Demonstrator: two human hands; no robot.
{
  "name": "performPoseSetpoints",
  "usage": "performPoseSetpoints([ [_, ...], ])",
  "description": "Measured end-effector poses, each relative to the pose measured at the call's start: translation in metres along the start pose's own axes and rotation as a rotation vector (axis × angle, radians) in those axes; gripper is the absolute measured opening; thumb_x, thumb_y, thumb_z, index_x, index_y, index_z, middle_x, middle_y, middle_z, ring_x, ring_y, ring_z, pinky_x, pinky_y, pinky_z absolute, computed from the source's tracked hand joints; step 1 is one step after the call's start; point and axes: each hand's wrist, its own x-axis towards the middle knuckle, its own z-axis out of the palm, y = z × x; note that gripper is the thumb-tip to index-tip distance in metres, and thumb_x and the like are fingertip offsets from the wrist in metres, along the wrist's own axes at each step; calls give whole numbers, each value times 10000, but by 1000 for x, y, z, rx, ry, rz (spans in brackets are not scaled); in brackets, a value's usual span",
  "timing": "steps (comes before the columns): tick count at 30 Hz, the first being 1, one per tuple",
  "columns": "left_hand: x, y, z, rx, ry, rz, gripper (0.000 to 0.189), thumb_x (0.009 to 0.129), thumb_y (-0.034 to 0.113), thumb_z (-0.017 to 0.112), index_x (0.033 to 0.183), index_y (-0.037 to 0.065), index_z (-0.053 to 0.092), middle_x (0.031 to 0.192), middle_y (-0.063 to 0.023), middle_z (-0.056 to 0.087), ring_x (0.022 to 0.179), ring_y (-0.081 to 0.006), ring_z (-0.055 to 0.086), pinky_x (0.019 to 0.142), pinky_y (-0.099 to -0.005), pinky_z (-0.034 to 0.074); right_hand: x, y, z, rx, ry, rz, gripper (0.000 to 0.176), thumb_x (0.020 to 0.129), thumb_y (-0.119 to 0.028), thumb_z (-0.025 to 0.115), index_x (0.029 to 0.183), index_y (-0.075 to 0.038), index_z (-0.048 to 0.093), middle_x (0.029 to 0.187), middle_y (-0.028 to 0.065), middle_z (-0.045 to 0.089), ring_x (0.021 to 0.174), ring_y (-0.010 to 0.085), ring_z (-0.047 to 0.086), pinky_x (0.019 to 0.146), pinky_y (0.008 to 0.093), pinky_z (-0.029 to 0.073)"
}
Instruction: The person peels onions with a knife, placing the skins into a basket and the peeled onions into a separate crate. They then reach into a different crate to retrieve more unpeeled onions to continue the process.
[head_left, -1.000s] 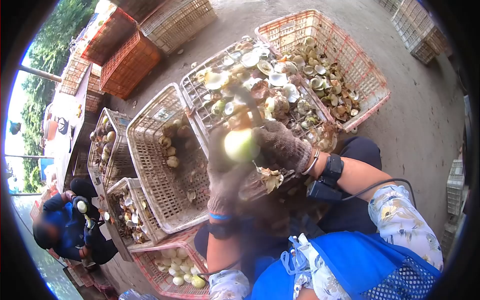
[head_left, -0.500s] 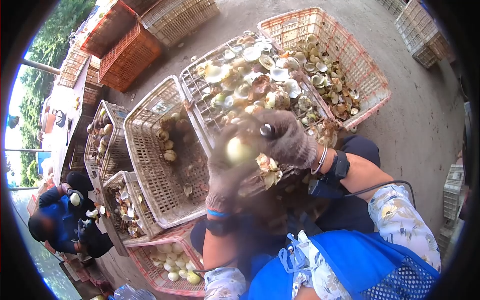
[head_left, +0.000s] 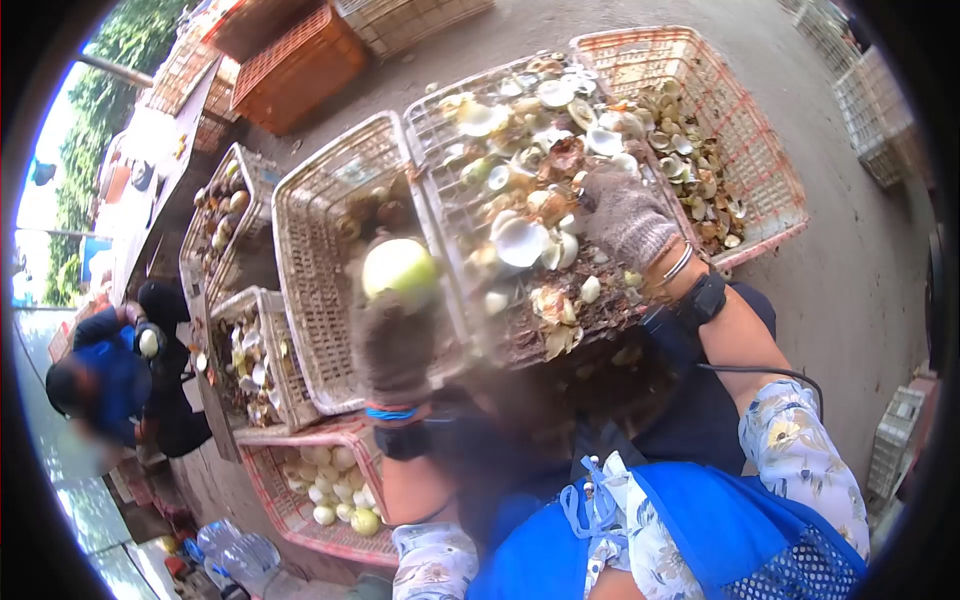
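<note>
My left hand, in a dirty knitted glove and smeared by motion, holds a peeled pale green onion at the near part of a whitish crate. My right hand, gloved too, is closed above the peel-strewn grid tray; a small metallic thing shows at its fingers, too hidden to name. Around it lie cut white onion layers and brown skins. A few unpeeled onions sit at the far end of the whitish crate.
A red-rimmed crate of peelings stands at the right. Peeled onions fill a pink crate at lower left. Crates of onions and scraps stand left of the whitish crate. A co-worker in blue sits at far left, holding a pale onion.
My hands have moved apart: the left with the onion to the left, the right a little to the right. The view has shifted, and more white layers show on the tray.
</note>
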Motion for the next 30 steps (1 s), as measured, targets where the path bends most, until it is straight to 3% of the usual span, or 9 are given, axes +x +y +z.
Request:
performPoseSetpoints([
  [6,-146,110,-72,796,749,361,506,825,152,702,1282,34,522,1126,-122,608,968,-240,620,805,-320,544,-11,-4,7,-48,-171,-64,179,797,-165,685,883,-20,627,858,201,603,834,392,603,736,469,485],
  [11,-296,121,-178,878,1286,201,634,755,73,734,1326,1,470,1124,-101,575,952,-200,587,803,-323,513,-18,-13,5,-101,-209,-73,173,793,-161,689,820,-15,601,868,187,576,824,390,596,717,456,485],
  [13,-335,112,-252,1041,1393,-98,606,745,59,721,1306,27,494,1109,-103,619,942,-228,621,792,-322,516,-17,-19,8,-112,-245,2,220,756,-182,720,842,-5,623,937,206,580,864,388,607,759,442,498],
  [15,-284,112,-227,1708,1244,-153,816,644,18,769,1375,-40,411,1265,-179,570,1145,-303,544,992,-372,429,-15,-37,2,-163,-336,122,675,710,-334,791,1273,-56,542,1125,226,585,1028,392,597,872,459,495],
  [17,-209,126,-210,1837,970,27,760,683,60,765,1360,-65,444,1308,-234,551,1204,-322,538,1039,-370,412,-13,-42,3,-39,-392,180,793,717,-346,796,1376,-66,456,1147,229,587,1007,385,614,868,450,503],
  [19,-120,125,-200,1640,887,-80,638,742,90,746,1318,-46,509,1318,-232,551,1221,-321,534,1036,-379,435,-22,-11,32,323,-295,125,673,730,-208,812,1308,-19,521,1020,207,635,890,322,651,786,382,528],
  [22,22,98,-188,1645,390,-123,580,749,128,713,1275,-51,546,1249,-211,611,1171,-293,588,1004,-341,454,-21,-26,25,296,-285,192,521,724,-112,811,1164,57,590,948,169,646,837,251,653,731,342,522],
  [25,141,25,-232,1724,213,-184,572,758,193,685,1267,-37,562,1283,-228,587,1205,-334,560,1028,-360,435,-19,-15,30,229,-230,77,532,703,-106,821,1163,21,586,904,140,637,809,236,642,727,334,521],
  [30,247,-107,-293,1718,221,-267,626,796,398,646,1307,51,545,1259,-291,560,1206,-426,511,1005,-443,429,-13,6,31,233,-369,210,564,701,-18,750,1230,-14,555,951,132,659,778,227,637,699,337,525],
])
